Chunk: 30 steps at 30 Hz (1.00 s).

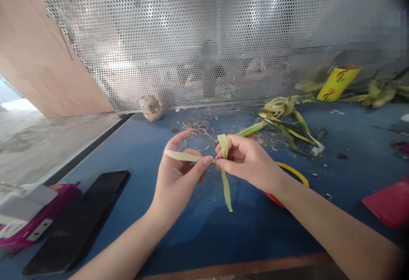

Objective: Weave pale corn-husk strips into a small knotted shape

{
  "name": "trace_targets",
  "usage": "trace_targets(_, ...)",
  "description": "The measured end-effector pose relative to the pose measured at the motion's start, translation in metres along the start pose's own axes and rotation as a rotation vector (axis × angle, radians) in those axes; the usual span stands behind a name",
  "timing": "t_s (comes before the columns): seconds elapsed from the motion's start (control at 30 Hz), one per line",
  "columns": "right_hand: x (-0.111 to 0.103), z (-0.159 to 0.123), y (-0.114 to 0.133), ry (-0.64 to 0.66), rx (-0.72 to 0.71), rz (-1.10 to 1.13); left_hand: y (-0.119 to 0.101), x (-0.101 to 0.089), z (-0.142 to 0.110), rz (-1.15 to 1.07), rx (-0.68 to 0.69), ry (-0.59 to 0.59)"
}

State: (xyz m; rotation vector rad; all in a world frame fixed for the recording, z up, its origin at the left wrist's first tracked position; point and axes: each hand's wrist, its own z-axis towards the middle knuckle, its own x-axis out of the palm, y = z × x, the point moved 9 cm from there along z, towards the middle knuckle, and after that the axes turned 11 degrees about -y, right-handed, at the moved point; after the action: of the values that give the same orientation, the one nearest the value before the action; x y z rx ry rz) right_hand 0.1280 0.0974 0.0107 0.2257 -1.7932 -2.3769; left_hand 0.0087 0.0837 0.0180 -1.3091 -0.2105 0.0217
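My left hand (179, 173) pinches one end of a pale yellow-green leaf strip (185, 156) between thumb and forefinger, above the blue table (223, 229). My right hand (247, 161) is closed on the same strip, where it loops over the fingers; a loose tail (226, 190) hangs down toward the table. The two hands meet fingertip to fingertip at the strip's middle. Under my right wrist lies a yellow and red ring-shaped object (295, 173), partly hidden.
A black phone (79, 220) and a pink-and-white object (28, 220) lie at the left. Leaf scraps (287, 120), tangled string (200, 129), a twine ball (151, 107), a yellow roll (338, 83) and a red thing (388, 203) surround them. A perforated metal screen (204, 37) stands behind, with people beyond it.
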Motion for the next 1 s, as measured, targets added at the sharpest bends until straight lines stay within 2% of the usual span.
trace_targets(0.13,-0.001,0.004,-0.006,-0.009,0.046,0.075,0.000,-0.001,0.003,-0.010,-0.006,-0.012)
trace_targets(0.3,0.010,0.005,-0.010,0.090,0.142,0.279,0.008,-0.005,0.008,-0.001,-0.079,-0.044)
trace_targets(0.4,0.012,0.002,-0.008,0.114,0.140,0.216,0.004,-0.006,0.009,0.009,-0.046,-0.045)
trace_targets(0.5,0.008,0.002,-0.007,0.068,0.122,0.157,0.001,-0.006,0.008,-0.001,-0.037,-0.052)
trace_targets(0.57,0.004,0.004,-0.005,0.030,0.085,0.153,0.004,-0.003,0.006,-0.030,-0.065,-0.020)
trace_targets(0.7,-0.003,0.006,-0.001,-0.012,0.012,0.137,0.016,0.012,-0.001,-0.067,-0.148,0.126)
trace_targets(0.83,0.001,0.004,-0.002,0.035,0.034,0.130,0.019,0.012,-0.002,-0.060,-0.139,0.136)
trace_targets(1.0,-0.002,0.004,-0.003,-0.043,0.026,0.142,0.025,0.015,-0.004,-0.086,-0.227,0.192)
